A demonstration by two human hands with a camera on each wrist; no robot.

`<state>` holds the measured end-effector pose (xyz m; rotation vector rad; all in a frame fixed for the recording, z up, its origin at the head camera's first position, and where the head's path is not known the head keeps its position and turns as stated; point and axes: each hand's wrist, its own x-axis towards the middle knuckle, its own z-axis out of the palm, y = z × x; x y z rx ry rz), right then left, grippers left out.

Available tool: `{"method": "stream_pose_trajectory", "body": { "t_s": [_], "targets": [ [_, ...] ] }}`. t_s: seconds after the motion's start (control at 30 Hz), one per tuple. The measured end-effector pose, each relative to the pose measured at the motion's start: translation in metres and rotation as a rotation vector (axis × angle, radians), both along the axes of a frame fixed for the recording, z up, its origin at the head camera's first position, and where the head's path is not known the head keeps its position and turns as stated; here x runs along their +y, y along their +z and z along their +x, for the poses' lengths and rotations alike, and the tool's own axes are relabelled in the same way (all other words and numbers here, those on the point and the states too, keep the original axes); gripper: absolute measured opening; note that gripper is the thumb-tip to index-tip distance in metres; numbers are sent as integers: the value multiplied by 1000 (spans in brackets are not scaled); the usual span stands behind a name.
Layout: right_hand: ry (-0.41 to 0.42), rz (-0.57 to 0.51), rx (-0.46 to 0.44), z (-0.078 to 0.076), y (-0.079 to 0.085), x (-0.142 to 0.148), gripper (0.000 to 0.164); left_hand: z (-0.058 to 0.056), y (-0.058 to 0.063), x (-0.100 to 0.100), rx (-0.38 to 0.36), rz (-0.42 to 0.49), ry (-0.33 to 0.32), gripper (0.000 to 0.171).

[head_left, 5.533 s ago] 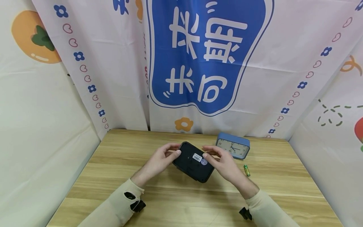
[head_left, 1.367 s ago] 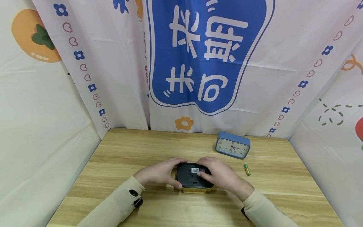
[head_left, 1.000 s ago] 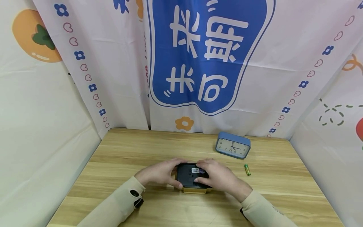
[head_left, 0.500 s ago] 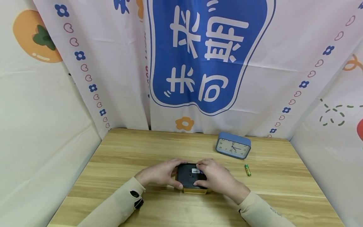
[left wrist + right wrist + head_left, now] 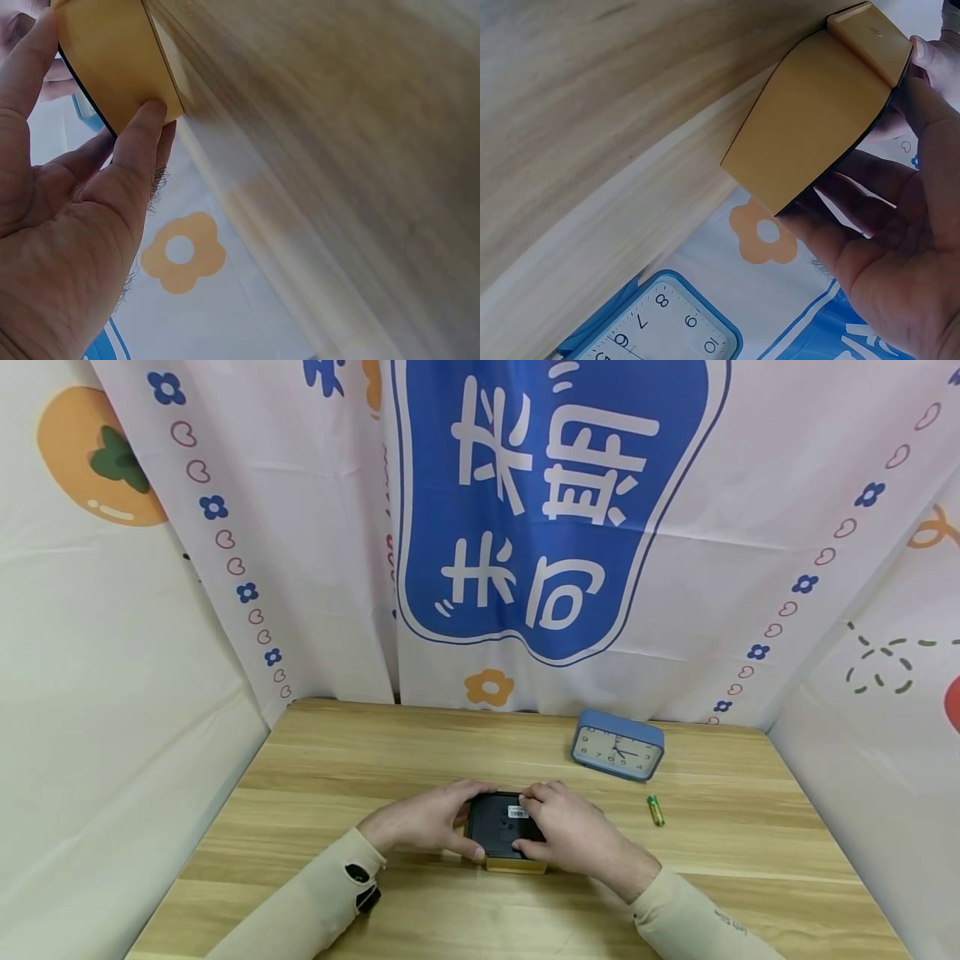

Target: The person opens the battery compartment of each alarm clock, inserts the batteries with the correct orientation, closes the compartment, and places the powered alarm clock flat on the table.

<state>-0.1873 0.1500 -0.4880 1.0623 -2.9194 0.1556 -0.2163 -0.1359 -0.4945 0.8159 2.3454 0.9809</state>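
Note:
A yellow alarm clock (image 5: 516, 865) lies face down on the table, its black back (image 5: 495, 827) with a white label turned up. My left hand (image 5: 427, 817) grips its left end, thumb at the near side and fingers at the far side. My right hand (image 5: 581, 831) holds the right part, fingertips by the far edge and thumb on the back, covering much of that end. In the right wrist view, the yellow casing (image 5: 817, 112) shows a raised bar along one side. The left wrist view shows thumb and fingers against the casing (image 5: 112, 60). The face is hidden.
A blue alarm clock (image 5: 618, 747) stands at the back right of the wooden table (image 5: 360, 743). A green battery (image 5: 656, 810) lies in front of it, right of my right hand. A printed curtain (image 5: 330, 610) hangs behind the table's far edge.
Several seconds ago both hands held the yellow clock up, tilted; now it lies on the table. Lately the right hand has shifted slightly left over the back, while the left hand stays put.

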Motion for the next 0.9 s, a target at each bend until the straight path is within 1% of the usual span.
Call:
{"method": "stream_pose_trajectory", "body": {
  "t_s": [0.27, 0.63, 0.77, 0.9],
  "targets": [
    [41, 44, 75, -1, -3, 1, 60, 1, 1, 1, 9, -5, 2, 101],
    [67, 87, 122, -2, -3, 0, 59, 1, 1, 0, -4, 8, 2, 101],
    [62, 90, 114, -2, -4, 1, 59, 1, 0, 0, 0, 4, 1, 101],
    [47, 57, 81, -1, -4, 1, 60, 1, 1, -1, 8, -2, 0, 101]
  ]
}}
